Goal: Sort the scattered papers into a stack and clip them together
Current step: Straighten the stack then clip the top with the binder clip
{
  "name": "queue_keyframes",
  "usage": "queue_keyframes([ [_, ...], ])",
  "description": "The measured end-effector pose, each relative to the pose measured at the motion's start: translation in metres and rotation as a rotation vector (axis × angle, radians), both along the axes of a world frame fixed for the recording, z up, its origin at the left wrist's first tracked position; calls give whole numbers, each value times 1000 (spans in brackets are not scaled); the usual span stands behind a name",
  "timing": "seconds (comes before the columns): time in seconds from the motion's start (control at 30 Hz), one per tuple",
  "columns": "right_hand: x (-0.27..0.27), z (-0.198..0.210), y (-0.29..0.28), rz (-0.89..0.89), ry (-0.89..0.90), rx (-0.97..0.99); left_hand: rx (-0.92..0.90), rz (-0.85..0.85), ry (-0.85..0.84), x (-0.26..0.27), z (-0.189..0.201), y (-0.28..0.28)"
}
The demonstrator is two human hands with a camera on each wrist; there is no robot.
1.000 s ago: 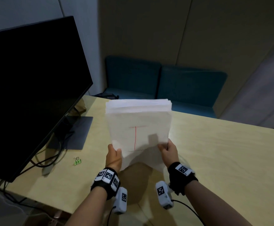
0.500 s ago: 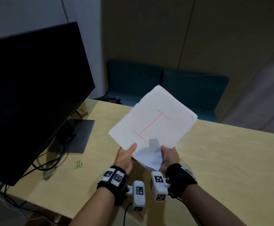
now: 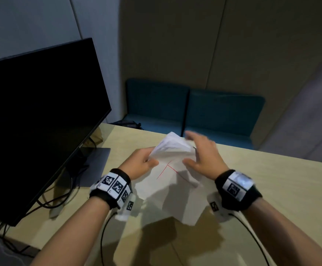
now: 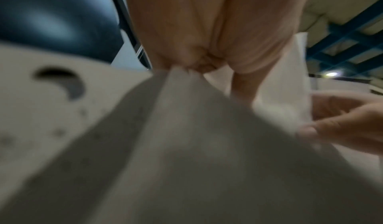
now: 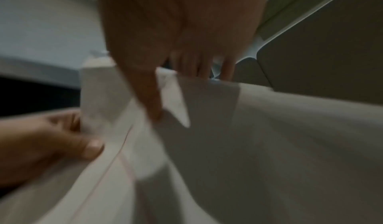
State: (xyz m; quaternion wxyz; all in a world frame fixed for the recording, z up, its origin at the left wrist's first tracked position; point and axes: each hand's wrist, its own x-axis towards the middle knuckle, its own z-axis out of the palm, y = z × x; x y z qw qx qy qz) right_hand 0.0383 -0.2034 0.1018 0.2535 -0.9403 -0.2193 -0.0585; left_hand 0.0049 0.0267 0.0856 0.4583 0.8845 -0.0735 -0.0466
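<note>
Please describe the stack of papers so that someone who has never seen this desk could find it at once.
Start at the big black monitor on the left of the wooden desk. To its right, the left hand grips a bundle of white papers, and the right hand is on them. Thin red lines mark the top sheet.

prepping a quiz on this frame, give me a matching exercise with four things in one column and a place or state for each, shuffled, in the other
Things:
1. left hand
2. right hand
3. paper stack
4. monitor

States or places:
A. standing on the left side of the desk, screen dark
B. fingers spread open at the far right edge of the sheets
C. pinching the left edge of the sheets
D. white, with thin red lines on the top sheet

Pairs: 1-C, 2-B, 3-D, 4-A
</note>
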Motion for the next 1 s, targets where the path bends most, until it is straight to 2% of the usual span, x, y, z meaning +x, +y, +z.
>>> queue_keyframes([
  [0.07, 4, 15, -1, 101, 260, 30, -14, -69, 19, 4, 13, 0],
  [0.17, 4, 16, -1, 59, 589, 435, -71, -79, -2, 11, 23, 5],
  [0.27, 3, -3, 0, -31, 725, 649, -131, -7, 107, 14, 18, 22],
  [0.37, 1, -29, -1, -152, 807, 728, -163, 71, 247, 10, 3, 44],
  [0.43, -4, -48, -1, -204, 877, 746, -243, 203, 331, 4, -16, 57],
  [0.53, -12, -80, 8, -280, 1020, 699, -350, 392, 442, -10, -51, 67],
  [0.6, -19, -104, 20, -314, 1082, 611, -306, 468, 462, -22, -74, 70],
  [0.73, -37, -144, 45, -380, 1189, 401, -180, 529, 382, -53, -114, 76],
  [0.8, -44, -156, 58, -351, 1223, 211, -152, 557, 375, -74, -128, 80],
  [0.9, -47, -165, 80, -249, 1115, -134, -166, 562, 342, -102, -142, 93],
  [1.0, -43, -160, 110, -227, 817, -294, -162, 584, 318, -126, -152, 118],
])
